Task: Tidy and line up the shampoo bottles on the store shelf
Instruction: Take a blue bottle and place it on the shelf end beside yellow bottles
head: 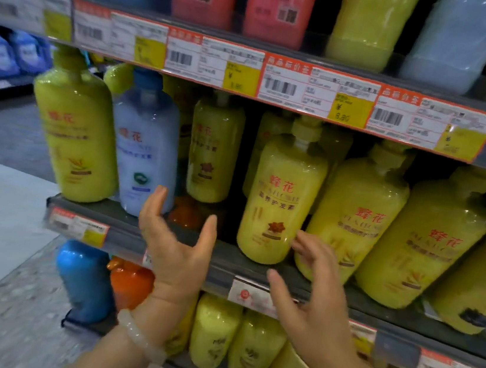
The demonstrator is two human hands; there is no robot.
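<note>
1. Shampoo bottles fill the middle shelf, which runs across the centre of the frame; nearest the camera, both hands hover in front of its edge.
2. Left hand, lower centre: fingers and thumb spread wide in a cup, holding nothing, near the pale blue bottle.
3. Right hand, lower right of centre: fingers loose and open, tips at or just beside the base of the yellow bottle; contact uncertain.
4. That bottle leans left, apart from its row.
5. Judgement: grip low with both hands, stand it upright, label forward, level with neighbours.
6. Further back, a smaller yellow bottle sits recessed; pull forward.
</note>
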